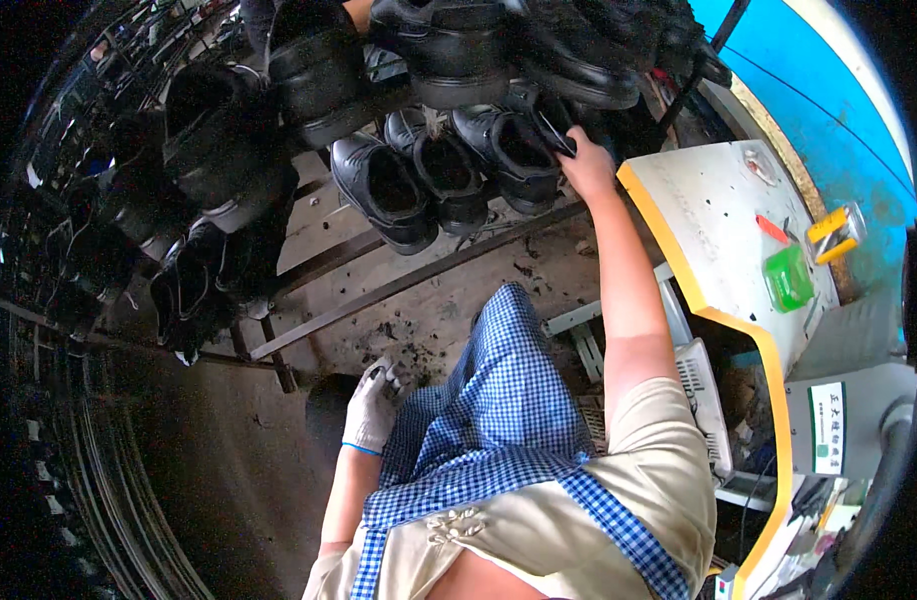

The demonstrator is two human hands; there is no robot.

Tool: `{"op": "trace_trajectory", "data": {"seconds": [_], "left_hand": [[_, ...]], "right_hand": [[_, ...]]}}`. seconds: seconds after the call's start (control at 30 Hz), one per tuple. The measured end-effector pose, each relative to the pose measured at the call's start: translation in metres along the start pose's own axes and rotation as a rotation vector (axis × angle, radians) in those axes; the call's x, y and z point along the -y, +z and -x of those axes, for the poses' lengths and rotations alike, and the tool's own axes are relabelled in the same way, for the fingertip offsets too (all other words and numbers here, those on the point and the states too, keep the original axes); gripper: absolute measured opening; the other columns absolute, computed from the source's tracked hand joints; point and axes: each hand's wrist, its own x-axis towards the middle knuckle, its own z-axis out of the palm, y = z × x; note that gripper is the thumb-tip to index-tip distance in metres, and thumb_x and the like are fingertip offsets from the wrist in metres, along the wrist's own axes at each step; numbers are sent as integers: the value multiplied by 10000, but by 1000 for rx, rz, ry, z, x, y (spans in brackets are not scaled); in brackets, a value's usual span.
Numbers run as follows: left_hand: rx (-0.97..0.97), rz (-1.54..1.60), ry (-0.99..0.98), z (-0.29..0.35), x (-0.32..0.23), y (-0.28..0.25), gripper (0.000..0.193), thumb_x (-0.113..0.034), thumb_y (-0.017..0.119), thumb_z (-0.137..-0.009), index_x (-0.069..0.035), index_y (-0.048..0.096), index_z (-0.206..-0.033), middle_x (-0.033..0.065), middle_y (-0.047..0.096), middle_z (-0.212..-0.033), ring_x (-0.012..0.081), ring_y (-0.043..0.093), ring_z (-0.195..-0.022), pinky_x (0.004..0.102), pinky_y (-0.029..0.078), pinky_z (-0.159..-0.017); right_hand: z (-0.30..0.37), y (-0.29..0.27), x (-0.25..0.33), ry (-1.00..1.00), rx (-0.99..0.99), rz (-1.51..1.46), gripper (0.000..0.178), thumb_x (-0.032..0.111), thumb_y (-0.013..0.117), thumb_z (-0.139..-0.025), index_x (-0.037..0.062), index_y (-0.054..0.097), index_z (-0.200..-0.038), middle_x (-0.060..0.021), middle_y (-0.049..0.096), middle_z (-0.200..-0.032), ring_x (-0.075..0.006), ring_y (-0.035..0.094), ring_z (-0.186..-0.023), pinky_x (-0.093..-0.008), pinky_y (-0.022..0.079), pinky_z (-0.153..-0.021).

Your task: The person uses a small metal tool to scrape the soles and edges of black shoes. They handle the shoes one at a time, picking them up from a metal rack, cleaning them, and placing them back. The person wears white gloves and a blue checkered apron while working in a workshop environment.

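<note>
My bare right hand [587,165] reaches forward to the lower tier of a shoe rack. Its fingers are closed on the back edge of a black shoe [551,122], whose front is hidden among the others. Just left of it stand several black shoes [524,165] in a row, heels toward me. My left hand [372,405], in a pale work glove with a blue cuff, hangs low beside my blue checked apron [519,400]. Its fingers are loosely bent and slightly apart, with nothing visible in them.
More black shoes [444,60] fill the upper tier; others [219,150] stand at the left. Metal bars [409,285] of the rack cross low ahead. A white worktable [699,190] with a yellow edge stands close right, holding a green container [787,278]. A white plastic basket [701,400] sits below.
</note>
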Motion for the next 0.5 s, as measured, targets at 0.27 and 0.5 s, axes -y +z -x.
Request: {"op": "trace_trajectory", "data": {"seconds": [0.27, 0.5], "left_hand": [[59, 45, -64, 24, 9, -2, 171, -140, 529, -931, -86, 561, -1090, 11, 536, -845, 154, 518, -789, 303, 444, -712], [395, 127, -109, 20, 3, 2, 388, -261, 660, -866, -64, 513, -1166, 40, 562, -1005, 166, 535, -915, 306, 459, -826]], "right_hand": [[221, -28, -4, 54, -135, -86, 446, 449, 742, -755, 92, 613, -990, -195, 668, -758, -421, 636, -696, -481, 502, -609], [305, -144, 61, 91, 166, -769, 263, 100, 838, -668, 37, 595, -747, -9, 625, -654, -71, 581, -615, -257, 456, -548]]}}
